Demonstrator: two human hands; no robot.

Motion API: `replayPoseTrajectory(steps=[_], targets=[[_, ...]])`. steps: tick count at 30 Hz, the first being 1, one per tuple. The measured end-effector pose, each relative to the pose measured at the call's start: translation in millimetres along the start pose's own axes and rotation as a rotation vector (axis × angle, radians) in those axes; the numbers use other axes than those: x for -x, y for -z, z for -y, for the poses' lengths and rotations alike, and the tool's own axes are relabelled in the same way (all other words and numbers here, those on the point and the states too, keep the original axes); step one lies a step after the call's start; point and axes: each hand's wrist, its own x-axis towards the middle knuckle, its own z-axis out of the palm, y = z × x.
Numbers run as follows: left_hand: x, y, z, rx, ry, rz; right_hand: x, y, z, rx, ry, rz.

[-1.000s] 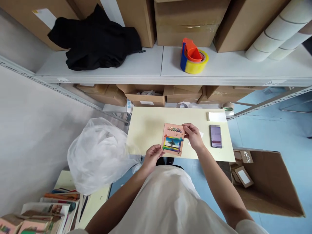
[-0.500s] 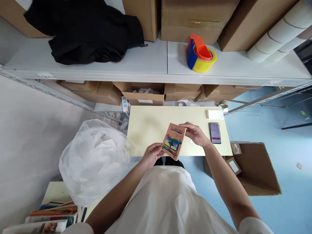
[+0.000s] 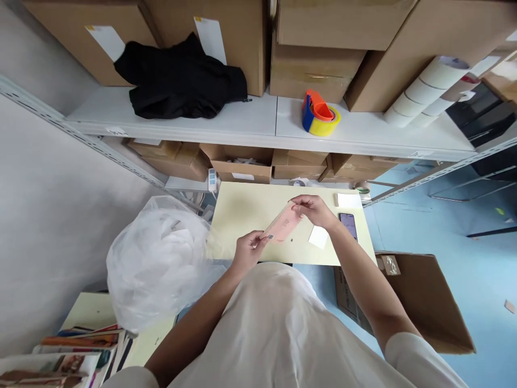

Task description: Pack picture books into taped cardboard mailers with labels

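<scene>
Booklet (image 3: 282,224) now turned, pale pink side up

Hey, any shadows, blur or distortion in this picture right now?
Head view: soft shading on the pale yellow rectangular tabletop, left side; same view: print on the pink rectangular booklet too small to read; same view: grey perforated metal shelf uprights splay outward, suggesting wide-angle distortion.

a black garment (image 3: 186,81) and a tape dispenser (image 3: 320,114) lie on the shelf (image 3: 260,119) before cardboard boxes (image 3: 311,70).
</scene>
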Motion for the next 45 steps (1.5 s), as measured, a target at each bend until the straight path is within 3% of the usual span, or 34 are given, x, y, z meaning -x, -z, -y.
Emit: replayPoseTrajectory(steps=[4, 7, 12, 22, 28, 33, 39, 45], targets=[[1.4, -12.9, 2.0, 0.132, 0.087, -0.070, 5.4, 9.9, -3.0, -0.015, 0.008, -0.013], [3.2, -18.7, 7.6, 0.266, 0.189, -0.077, 13.2, 19.5, -12.2, -0.063, -0.071, 0.022], [7.5, -22.3, 11.4, 0.364, 0.337, -0.034, 24.5, 21.5, -28.1, -0.191, -0.140, -0.136], [9.3, -26.5, 7.0, 0.137, 0.213, -0.024, 32.1, 23.5, -38.5, -0.288, -0.146, -0.269], [6.2, -28.6, 10.8, 0.167, 0.235, 0.000, 38.7, 32.5, -46.8, -0.241, -0.073, -0.194], [6.4, -30.4, 20.9, 0.251, 0.293, 0.000, 40.1, 40.0, -44.6, 0.054, 0.119, -0.063], [5.5, -32.1, 18.4, 0.168, 0.339, 0.075, 28.1, 44.2, -13.9, 0.373, 0.322, 0.027], [-11.0, -12.5, -6.9, 0.083, 0.146, 0.020, 13.1, 38.7, -1.0, 0.338, 0.147, 0.156]])
